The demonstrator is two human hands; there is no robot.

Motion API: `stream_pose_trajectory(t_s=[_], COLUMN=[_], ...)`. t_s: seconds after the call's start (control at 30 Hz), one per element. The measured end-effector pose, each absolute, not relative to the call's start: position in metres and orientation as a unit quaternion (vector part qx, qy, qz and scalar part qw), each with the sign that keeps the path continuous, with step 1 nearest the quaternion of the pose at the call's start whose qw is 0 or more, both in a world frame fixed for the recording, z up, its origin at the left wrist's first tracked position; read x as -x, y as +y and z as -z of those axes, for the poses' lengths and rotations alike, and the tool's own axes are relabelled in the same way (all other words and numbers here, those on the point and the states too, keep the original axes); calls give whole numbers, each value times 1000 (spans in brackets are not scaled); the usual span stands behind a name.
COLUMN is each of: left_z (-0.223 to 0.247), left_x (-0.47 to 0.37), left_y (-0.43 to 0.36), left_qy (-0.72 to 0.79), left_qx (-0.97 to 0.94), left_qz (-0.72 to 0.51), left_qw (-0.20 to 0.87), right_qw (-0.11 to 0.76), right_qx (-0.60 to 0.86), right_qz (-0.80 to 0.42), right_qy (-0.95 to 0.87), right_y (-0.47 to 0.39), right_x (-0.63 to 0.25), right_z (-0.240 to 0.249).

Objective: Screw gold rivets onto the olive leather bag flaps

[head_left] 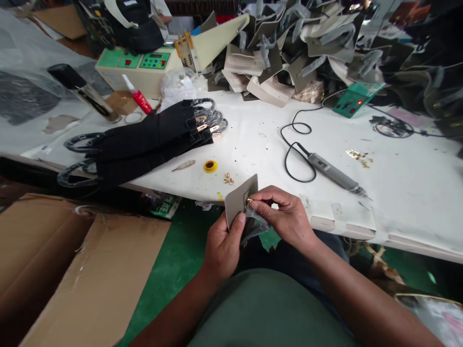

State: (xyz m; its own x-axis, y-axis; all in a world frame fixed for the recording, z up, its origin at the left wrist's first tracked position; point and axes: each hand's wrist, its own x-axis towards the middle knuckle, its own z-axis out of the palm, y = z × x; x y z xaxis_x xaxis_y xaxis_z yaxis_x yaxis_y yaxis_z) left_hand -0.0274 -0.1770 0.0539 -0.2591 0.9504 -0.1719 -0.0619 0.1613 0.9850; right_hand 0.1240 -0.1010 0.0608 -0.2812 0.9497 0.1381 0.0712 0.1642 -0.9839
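Observation:
My left hand (221, 246) is closed around a grey-brown flap-like panel (234, 198), held tilted up just off the table's front edge. A plastic-wrapped strap (257, 225) hangs from the panel beneath my right hand. My right hand (287, 217) pinches a small gold metal fitting (249, 201) against the panel's face, near a rectangular outline. The fitting's exact shape is partly hidden by my fingertips. On the table just beyond lie several loose gold fittings (228, 179) and a small yellow round container (210, 166) with dark contents.
A grey electric screwdriver (333, 173) with a looping black cord lies to the right, near a green control box (356, 100). Black panels with wrapped handles (144, 140) are stacked left. Behind lies a pile of beige panels (271, 89). An open cardboard box (108, 270) stands lower left.

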Motion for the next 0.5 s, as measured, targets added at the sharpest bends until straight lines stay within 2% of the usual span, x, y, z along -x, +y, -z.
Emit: stream_pose_trajectory(t_s=[0.5], left_z=[-73], left_x=[-10], left_y=[-191], left_qy=[606], left_qx=[-512], left_qz=[-476], left_qw=[380], right_qw=[513], right_qx=[438], right_qz=[-360], right_qy=[-644], right_y=[-131], right_x=[-153], right_z=[-62])
